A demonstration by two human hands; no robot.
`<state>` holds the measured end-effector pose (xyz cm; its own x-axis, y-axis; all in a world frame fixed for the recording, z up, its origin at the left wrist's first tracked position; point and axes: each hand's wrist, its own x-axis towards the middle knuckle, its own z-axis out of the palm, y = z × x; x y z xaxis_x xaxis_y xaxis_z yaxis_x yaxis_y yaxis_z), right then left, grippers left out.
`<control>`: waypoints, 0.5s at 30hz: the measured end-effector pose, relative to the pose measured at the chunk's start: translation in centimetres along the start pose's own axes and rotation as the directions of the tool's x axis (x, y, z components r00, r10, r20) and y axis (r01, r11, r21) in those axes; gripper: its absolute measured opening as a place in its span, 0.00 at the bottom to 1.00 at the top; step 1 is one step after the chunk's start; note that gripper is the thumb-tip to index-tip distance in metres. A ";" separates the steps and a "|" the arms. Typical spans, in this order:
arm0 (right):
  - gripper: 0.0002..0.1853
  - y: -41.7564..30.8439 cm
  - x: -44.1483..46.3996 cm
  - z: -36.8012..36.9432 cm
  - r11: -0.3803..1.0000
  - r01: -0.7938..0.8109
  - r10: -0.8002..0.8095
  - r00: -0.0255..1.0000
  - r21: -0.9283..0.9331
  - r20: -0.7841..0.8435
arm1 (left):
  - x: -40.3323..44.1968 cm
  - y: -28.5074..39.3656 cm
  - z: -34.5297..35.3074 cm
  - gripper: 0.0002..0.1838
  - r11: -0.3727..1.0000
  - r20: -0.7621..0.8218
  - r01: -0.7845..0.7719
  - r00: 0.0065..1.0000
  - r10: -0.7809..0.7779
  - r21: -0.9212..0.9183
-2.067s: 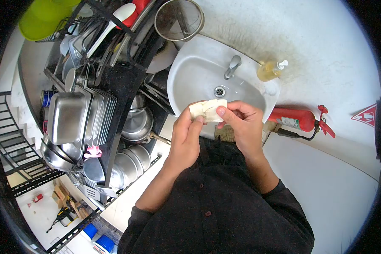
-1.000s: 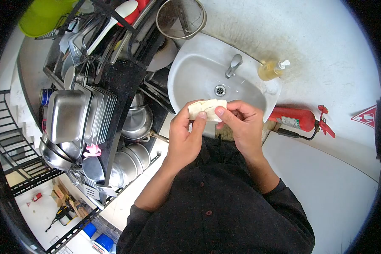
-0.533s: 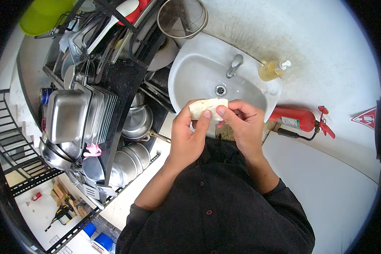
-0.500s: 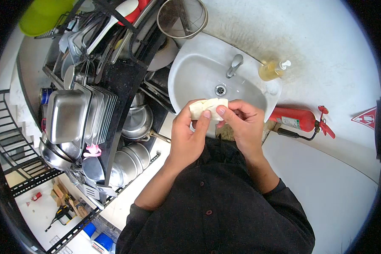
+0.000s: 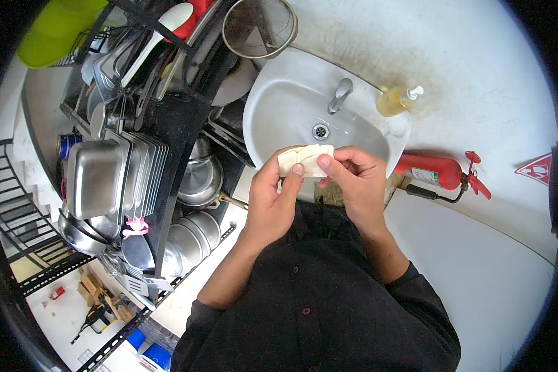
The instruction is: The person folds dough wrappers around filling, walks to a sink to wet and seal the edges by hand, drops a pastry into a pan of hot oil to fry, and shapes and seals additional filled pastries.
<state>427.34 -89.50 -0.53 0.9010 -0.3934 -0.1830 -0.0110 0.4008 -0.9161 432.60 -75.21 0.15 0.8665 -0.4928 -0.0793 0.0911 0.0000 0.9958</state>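
Left hand (image 5: 274,201) and right hand (image 5: 359,183): both closed on one pale, folded piece of pliable material (image 5: 304,160), fingers behind, thumbs on its near face. Exact material: cannot tell. Piece is located over the near edge of the white washbasin (image 5: 285,99). Basin fittings: metal faucet (image 5: 340,96) at far side; drain (image 5: 320,132) in the bowl. Soap dispenser (image 5: 393,102), yellowish contents, right of faucet. Red fire extinguisher (image 5: 429,170) to the right of the basin. Rack at left: stacked steel trays (image 5: 102,177), standing on edge.

Faucet (image 5: 340,95) behind drain (image 5: 320,131) in sink (image 5: 279,118)
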 end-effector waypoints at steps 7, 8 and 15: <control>0.07 0.1 0.1 -0.2 0.999 0.025 -0.025 1.000 0.044 -0.003 | 0.0 -0.1 0.3 0.14 1.000 -0.002 0.022 1.000 -0.022 -0.005; 0.07 0.1 0.1 -0.2 0.999 0.022 -0.022 1.000 0.034 0.000 | 0.0 -0.1 0.3 0.14 1.000 -0.003 0.006 1.000 -0.006 0.003; 0.07 0.2 0.1 -0.1 1.000 -0.023 0.023 1.000 0.008 0.005 | 0.1 -0.7 0.3 0.13 1.000 -0.063 0.008 0.998 -0.007 0.023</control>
<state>427.38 -89.50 -0.74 0.9025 -0.3801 -0.2025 -0.0286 0.4162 -0.9088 432.50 -75.57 -0.55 0.8949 -0.4373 -0.0887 0.0869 -0.0242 0.9959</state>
